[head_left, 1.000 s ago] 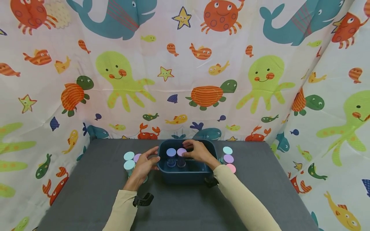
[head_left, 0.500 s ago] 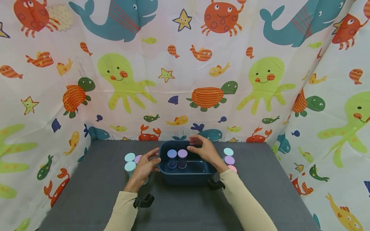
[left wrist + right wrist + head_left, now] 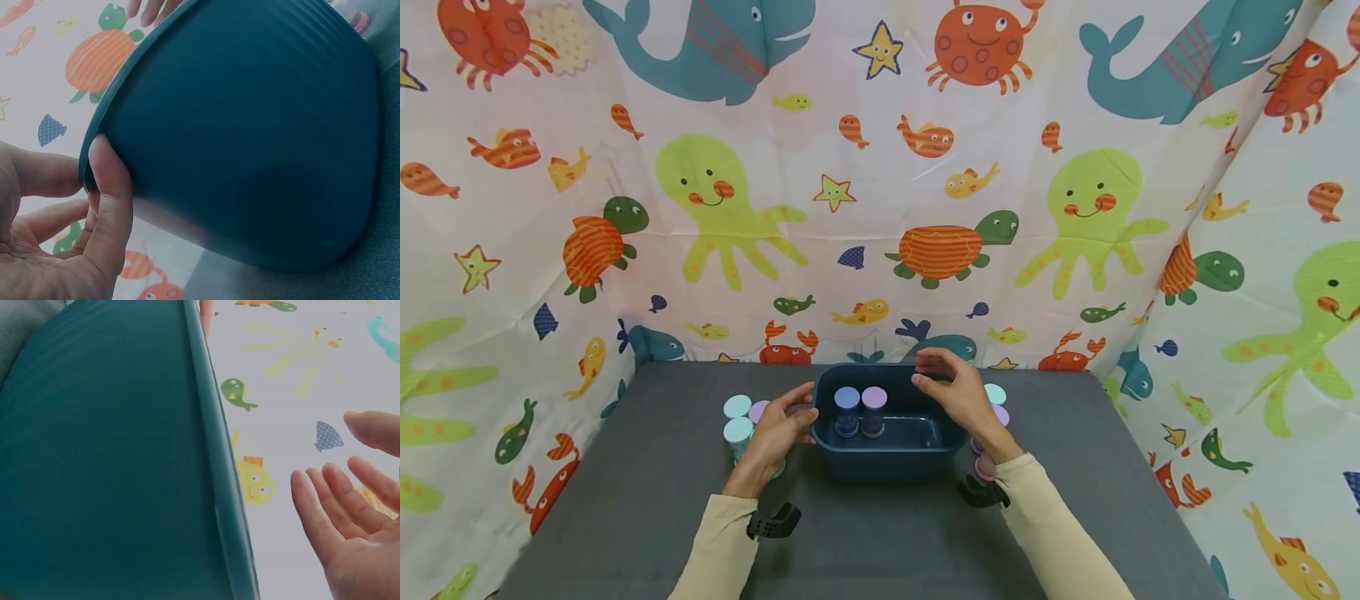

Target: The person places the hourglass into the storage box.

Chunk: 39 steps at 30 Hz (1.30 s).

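The left hand [image 3: 777, 433] pinches the bin's rim [image 3: 891, 452]; the right hand [image 3: 958, 400] (thumb and fingers apart) hovers nearby.

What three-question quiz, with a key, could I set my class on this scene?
1. Counting: How many jars stand inside the blue bin?
2. True or false: The right hand is holding a jar.
3. Multiple choice: Which part of the bin does the left hand grip?
A) Its base
B) Its rim
C) Its inside floor

Key: 1. Two. 2. False; it holds nothing. 3. B.
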{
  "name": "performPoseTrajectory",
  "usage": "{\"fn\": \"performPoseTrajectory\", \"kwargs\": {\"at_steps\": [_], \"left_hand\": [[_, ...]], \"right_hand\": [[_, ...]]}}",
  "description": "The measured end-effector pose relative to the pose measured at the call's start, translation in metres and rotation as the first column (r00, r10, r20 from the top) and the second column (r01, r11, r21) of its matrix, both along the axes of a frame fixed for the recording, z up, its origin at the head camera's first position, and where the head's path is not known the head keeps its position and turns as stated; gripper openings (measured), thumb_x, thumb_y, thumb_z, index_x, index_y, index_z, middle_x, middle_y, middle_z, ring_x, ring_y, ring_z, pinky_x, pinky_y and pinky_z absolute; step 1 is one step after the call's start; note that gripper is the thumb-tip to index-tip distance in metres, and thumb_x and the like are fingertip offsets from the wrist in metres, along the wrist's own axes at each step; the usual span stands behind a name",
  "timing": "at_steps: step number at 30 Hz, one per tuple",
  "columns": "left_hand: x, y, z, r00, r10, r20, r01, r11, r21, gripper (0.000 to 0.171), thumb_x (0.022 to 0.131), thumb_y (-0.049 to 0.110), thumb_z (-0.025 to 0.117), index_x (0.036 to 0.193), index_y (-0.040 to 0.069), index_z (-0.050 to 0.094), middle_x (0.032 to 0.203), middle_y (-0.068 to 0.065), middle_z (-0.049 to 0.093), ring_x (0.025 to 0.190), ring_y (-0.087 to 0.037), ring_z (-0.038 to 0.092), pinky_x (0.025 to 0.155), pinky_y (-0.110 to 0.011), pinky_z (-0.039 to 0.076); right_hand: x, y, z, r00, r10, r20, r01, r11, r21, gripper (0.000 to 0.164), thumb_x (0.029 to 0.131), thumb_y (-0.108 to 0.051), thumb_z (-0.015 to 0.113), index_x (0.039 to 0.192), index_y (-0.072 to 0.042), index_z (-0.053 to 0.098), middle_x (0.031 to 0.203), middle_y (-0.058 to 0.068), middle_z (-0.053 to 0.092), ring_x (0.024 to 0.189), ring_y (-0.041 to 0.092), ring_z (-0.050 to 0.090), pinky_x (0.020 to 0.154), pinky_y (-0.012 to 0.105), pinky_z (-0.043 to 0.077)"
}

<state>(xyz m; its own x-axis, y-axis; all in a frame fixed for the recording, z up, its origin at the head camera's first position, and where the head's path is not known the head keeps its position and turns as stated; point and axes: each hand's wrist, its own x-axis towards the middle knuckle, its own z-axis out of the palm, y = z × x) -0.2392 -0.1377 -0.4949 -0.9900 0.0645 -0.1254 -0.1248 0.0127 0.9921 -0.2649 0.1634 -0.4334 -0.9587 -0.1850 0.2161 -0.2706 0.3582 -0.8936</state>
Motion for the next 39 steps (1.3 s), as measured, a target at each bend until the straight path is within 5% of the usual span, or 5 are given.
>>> {"fn": "performPoseTrajectory", "kwargs": {"at_steps": [11,19,25,31,39], "left_hand": [[-0.001,-0.001,0.000,1.000,0.000,0.008,0.000,1.000,-0.001,0.052,0.096,0.007,0.060,0.146,0.014,0.047,0.134,-0.015,0.046,0.089,-0.015,0.059,0.063,-0.025,0.056],[-0.002,0.000,0.001,1.000,0.003,-0.009,-0.003,1.000,0.015,0.052,0.096,0.006,0.060,0.146,0.012,0.046,0.133,-0.015,0.046,0.095,-0.026,0.059,0.062,-0.025,0.056],[-0.001,-0.001,0.000,1.000,0.004,0.007,-0.004,1.000,0.012,0.052,0.096,0.006,0.060,0.146,0.012,0.047,0.135,-0.016,0.047,0.088,-0.014,0.060,0.062,-0.025,0.056],[-0.001,-0.001,0.000,1.000,-0.003,0.000,0.003,1.000,0.010,0.052,0.096,0.006,0.059,0.146,0.012,0.046,0.135,-0.016,0.046,0.088,-0.013,0.060,0.062,-0.025,0.056],[-0.001,-0.001,0.000,1.000,-0.007,0.001,0.007,1.000,0.004,0.052,0.097,0.006,0.058,0.147,0.012,0.046,0.135,-0.016,0.045,0.086,-0.013,0.059,0.062,-0.024,0.056]], "right_hand": [[0.024,0.030,0.004,0.991,-0.105,-0.082,0.107,0.994,0.027,0.038,0.093,-0.026,0.069,0.127,-0.012,0.060,0.125,0.012,0.065,0.116,0.023,0.062,0.098,0.041,0.053],[0.036,0.056,-0.006,0.960,-0.203,-0.192,0.220,0.973,0.070,0.037,0.091,-0.024,0.071,0.125,-0.010,0.063,0.122,0.010,0.066,0.107,0.022,0.063,0.095,0.044,0.054],[0.045,0.069,-0.017,0.935,-0.294,-0.197,0.317,0.943,0.098,0.031,0.091,-0.022,0.071,0.120,-0.015,0.065,0.120,0.003,0.066,0.104,0.002,0.055,0.093,0.025,0.052],[0.053,0.080,-0.029,0.934,-0.318,-0.164,0.336,0.936,0.099,0.035,0.092,-0.023,0.069,0.123,-0.010,0.062,0.122,0.008,0.063,0.112,0.018,0.057,0.098,0.040,0.050],[0.068,0.086,-0.035,0.925,-0.357,-0.132,0.370,0.924,0.094,0.040,0.092,-0.023,0.070,0.126,-0.007,0.060,0.125,0.010,0.062,0.110,0.010,0.055,0.098,0.027,0.048]]}}
